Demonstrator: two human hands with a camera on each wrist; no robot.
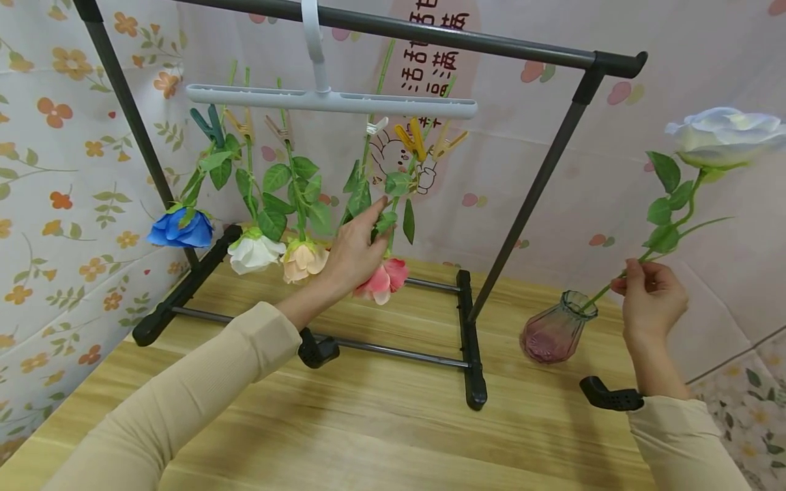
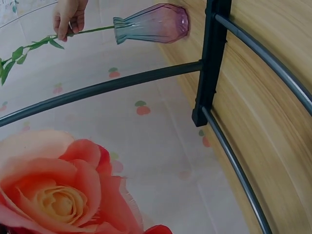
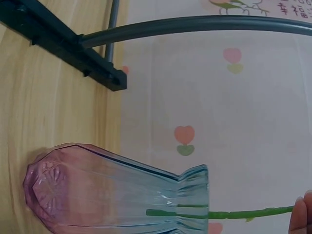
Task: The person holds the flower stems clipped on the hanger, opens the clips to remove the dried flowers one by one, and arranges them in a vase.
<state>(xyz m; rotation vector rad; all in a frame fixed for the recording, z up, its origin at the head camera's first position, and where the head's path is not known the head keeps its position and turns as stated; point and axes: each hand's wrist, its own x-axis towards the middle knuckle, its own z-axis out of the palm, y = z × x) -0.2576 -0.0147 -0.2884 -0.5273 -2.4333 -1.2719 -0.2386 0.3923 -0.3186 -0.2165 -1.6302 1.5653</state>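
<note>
My right hand (image 1: 653, 296) pinches the green stem of a pale blue-white rose (image 1: 724, 136) between thumb and fingers. That stem's lower end is inside the neck of a glass vase (image 1: 559, 327), blue-green at the rim and pink at the base; in the right wrist view, the stem tip (image 3: 161, 213) shows through the glass. At the rack, my left hand (image 1: 356, 249) grips the leafy stem of a pink rose (image 1: 383, 281), which hangs head down from a yellow clip (image 1: 416, 140). The bloom (image 2: 63, 195) fills the lower left of the left wrist view.
A dark metal rack (image 1: 540, 184) carries a pale hanger (image 1: 331, 101) with several clips. A blue rose (image 1: 181, 228), a white rose (image 1: 253, 252) and a peach rose (image 1: 303, 260) hang upside down left of my hand. Wooden table (image 1: 393, 436) below; patterned cloth (image 1: 614, 136) behind.
</note>
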